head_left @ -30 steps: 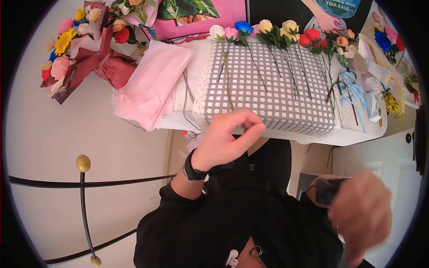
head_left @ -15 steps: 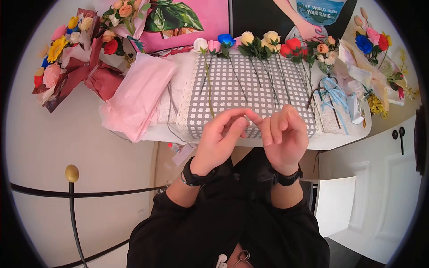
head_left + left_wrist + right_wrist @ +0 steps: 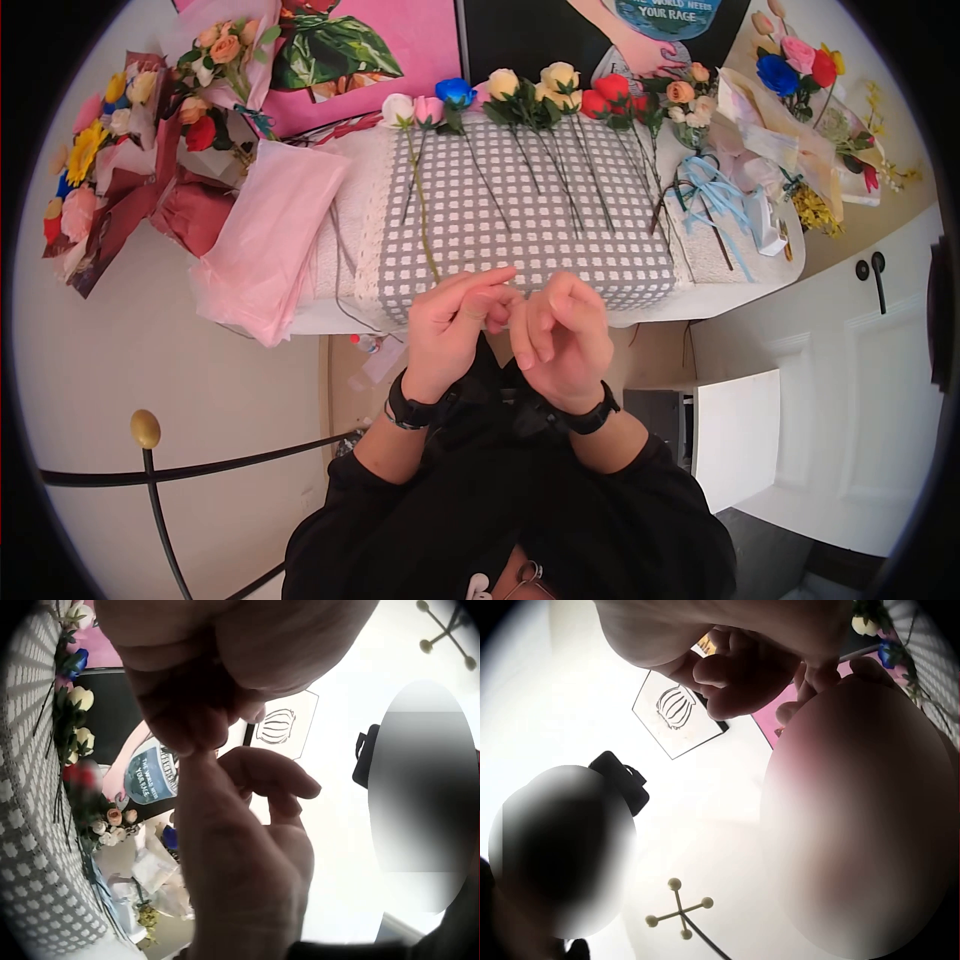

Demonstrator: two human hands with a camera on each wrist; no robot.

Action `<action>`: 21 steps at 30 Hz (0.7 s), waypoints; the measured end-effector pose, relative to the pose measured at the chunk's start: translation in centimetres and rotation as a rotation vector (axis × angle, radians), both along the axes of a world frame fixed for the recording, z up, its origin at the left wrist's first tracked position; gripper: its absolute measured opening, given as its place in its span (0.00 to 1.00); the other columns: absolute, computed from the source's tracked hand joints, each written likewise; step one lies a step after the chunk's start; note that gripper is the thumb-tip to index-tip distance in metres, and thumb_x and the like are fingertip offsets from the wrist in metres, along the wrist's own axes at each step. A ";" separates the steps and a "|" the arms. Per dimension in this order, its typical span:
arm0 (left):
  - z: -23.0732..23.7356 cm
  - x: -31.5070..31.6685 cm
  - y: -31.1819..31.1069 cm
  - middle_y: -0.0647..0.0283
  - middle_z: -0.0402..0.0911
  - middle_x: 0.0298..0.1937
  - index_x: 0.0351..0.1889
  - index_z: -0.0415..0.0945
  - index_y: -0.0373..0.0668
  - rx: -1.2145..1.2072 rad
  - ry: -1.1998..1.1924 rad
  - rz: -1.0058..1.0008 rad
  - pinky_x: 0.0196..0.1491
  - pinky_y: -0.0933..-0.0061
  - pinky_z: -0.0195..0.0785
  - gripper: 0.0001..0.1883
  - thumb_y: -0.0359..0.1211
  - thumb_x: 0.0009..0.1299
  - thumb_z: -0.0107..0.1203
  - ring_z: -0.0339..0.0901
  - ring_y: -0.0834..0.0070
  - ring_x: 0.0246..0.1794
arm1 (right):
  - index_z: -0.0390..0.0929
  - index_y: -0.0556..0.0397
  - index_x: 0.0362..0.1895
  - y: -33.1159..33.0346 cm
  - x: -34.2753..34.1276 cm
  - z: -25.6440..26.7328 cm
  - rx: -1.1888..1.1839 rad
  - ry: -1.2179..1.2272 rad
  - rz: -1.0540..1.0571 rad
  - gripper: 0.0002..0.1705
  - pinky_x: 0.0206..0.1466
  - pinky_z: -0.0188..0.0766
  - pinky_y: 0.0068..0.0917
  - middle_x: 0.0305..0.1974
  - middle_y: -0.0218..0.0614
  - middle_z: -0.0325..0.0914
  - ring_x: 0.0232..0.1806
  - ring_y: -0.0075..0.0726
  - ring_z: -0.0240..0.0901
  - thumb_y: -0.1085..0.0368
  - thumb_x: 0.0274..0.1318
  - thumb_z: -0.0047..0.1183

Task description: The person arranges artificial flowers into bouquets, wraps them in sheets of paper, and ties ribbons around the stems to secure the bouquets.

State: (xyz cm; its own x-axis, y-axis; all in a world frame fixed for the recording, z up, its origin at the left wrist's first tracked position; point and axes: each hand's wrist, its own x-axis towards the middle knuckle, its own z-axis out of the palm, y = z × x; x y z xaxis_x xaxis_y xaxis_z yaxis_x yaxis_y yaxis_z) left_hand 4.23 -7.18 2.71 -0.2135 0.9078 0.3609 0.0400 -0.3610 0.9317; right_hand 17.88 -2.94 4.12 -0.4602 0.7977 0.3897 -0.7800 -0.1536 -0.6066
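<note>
My left hand point(image 3: 447, 325) and my right hand point(image 3: 566, 340) are close together in front of the table's near edge, fingertips meeting. The left index finger points across toward the right hand, its other fingers bent by the thumb. Bent too are the fingers of the right hand. In the left wrist view the right hand point(image 3: 244, 855) reaches up to the left fingers point(image 3: 202, 727). I cannot tell whether something small is between the fingertips. Nearest them lies the stem of a white rose point(image 3: 398, 110) on the checked cloth point(image 3: 470, 240).
Pink, blue, cream and red roses point(image 3: 605, 95) line the cloth's far side. Pink wrapping paper point(image 3: 270, 235) lies left, wrapped bouquets point(image 3: 100, 180) beyond it. Blue ribbon point(image 3: 712, 190) and a small white box point(image 3: 766, 225) lie right. A white cabinet point(image 3: 738, 435) stands below right.
My right hand has come from the lower right up to my left hand. Both hands have since stayed together, the right fingers a little more bent. The head view has shifted right.
</note>
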 end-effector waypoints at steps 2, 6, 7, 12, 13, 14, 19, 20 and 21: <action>-0.5 0.3 0.0 0.63 0.83 0.33 0.51 0.80 0.32 0.047 0.030 0.043 0.34 0.80 0.72 0.15 0.33 0.78 0.48 0.77 0.81 0.29 | 0.68 0.53 0.26 0.0 0.2 -0.1 -0.132 0.028 0.062 0.12 0.34 0.63 0.30 0.11 0.29 0.61 0.13 0.30 0.63 0.65 0.65 0.42; -0.2 0.9 -0.5 0.62 0.83 0.31 0.49 0.80 0.32 0.062 0.028 0.028 0.31 0.81 0.70 0.14 0.32 0.79 0.46 0.76 0.81 0.27 | 0.67 0.53 0.26 0.2 1.3 0.1 -0.288 0.177 0.158 0.14 0.32 0.65 0.30 0.11 0.30 0.61 0.12 0.31 0.62 0.63 0.66 0.40; 0.0 1.1 -0.6 0.61 0.83 0.31 0.49 0.80 0.32 0.037 -0.012 0.002 0.30 0.81 0.70 0.14 0.32 0.79 0.46 0.76 0.81 0.27 | 0.67 0.53 0.26 0.3 1.5 -0.1 -0.281 0.179 0.148 0.14 0.32 0.65 0.30 0.11 0.30 0.61 0.12 0.31 0.62 0.63 0.66 0.40; -0.3 1.6 -1.1 0.59 0.84 0.32 0.50 0.80 0.33 -0.023 0.127 -0.067 0.31 0.79 0.71 0.12 0.29 0.77 0.48 0.79 0.79 0.28 | 0.67 0.54 0.26 -0.1 2.2 0.0 -0.188 -0.131 -0.082 0.14 0.22 0.58 0.26 0.11 0.30 0.58 0.12 0.29 0.58 0.64 0.66 0.42; -0.1 1.8 -1.1 0.59 0.84 0.32 0.50 0.80 0.34 -0.039 0.234 -0.071 0.32 0.78 0.72 0.11 0.27 0.76 0.49 0.80 0.78 0.29 | 0.68 0.55 0.26 0.1 2.5 -0.2 -0.171 -0.150 -0.052 0.13 0.22 0.57 0.25 0.12 0.29 0.58 0.13 0.27 0.59 0.66 0.66 0.43; -0.3 2.1 -1.1 0.59 0.84 0.32 0.50 0.80 0.34 -0.028 0.239 -0.082 0.32 0.78 0.72 0.11 0.27 0.76 0.49 0.80 0.78 0.29 | 0.68 0.55 0.26 0.4 2.7 -0.3 -0.161 -0.145 -0.065 0.13 0.22 0.57 0.25 0.12 0.29 0.58 0.13 0.27 0.59 0.66 0.66 0.43; -1.3 2.4 -0.9 0.58 0.84 0.34 0.46 0.80 0.33 0.121 0.328 0.001 0.34 0.77 0.74 0.08 0.23 0.71 0.54 0.82 0.76 0.30 | 0.73 0.59 0.31 0.8 3.2 -1.0 -0.090 -0.208 -0.024 0.08 0.24 0.62 0.23 0.16 0.27 0.66 0.16 0.19 0.60 0.71 0.66 0.46; -1.3 2.3 -0.8 0.58 0.84 0.33 0.45 0.80 0.33 0.157 0.395 0.052 0.34 0.77 0.74 0.07 0.23 0.72 0.53 0.82 0.76 0.30 | 0.74 0.59 0.32 0.8 3.0 -1.0 -0.053 -0.313 -0.068 0.07 0.24 0.61 0.20 0.16 0.27 0.67 0.17 0.17 0.60 0.72 0.65 0.48; -1.1 2.2 -0.8 0.58 0.84 0.33 0.45 0.80 0.33 0.157 0.403 0.064 0.34 0.77 0.74 0.07 0.23 0.72 0.53 0.82 0.76 0.30 | 0.74 0.59 0.32 0.7 2.7 -0.8 -0.049 -0.306 -0.056 0.07 0.24 0.61 0.20 0.16 0.27 0.67 0.17 0.17 0.60 0.72 0.65 0.48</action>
